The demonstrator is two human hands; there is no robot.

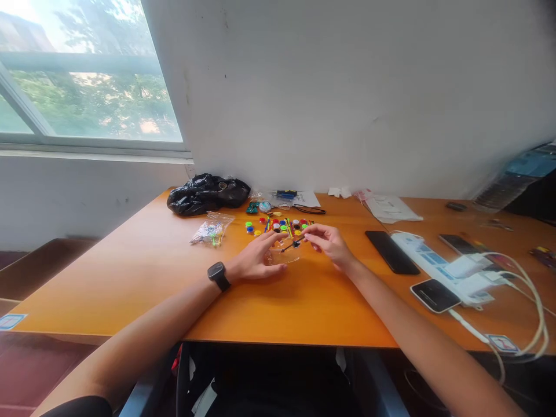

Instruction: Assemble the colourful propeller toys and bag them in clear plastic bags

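Observation:
My right hand (329, 243) pinches a thin dark stick with a pointed tip (292, 245) between thumb and fingers; its exact kind is too small to make out. The stick slants down to the left, over a clear plastic piece (287, 256) on the table. My left hand (259, 255) rests on its side by that clear piece, thumb and fingers spread around it; whether they touch it I cannot tell. Just beyond the hands lie several small round coloured pieces (249, 230) in red, green, blue, yellow, white and black, with striped sticks (288, 227) among them.
A clear bag of small parts (212, 230) and a black plastic bag (208, 194) lie at the left. Toward the right are a black phone (391, 252), a white power strip (428, 258) with plugs and cables, and another small device (435, 295). The wooden table (143, 272) meets the wall.

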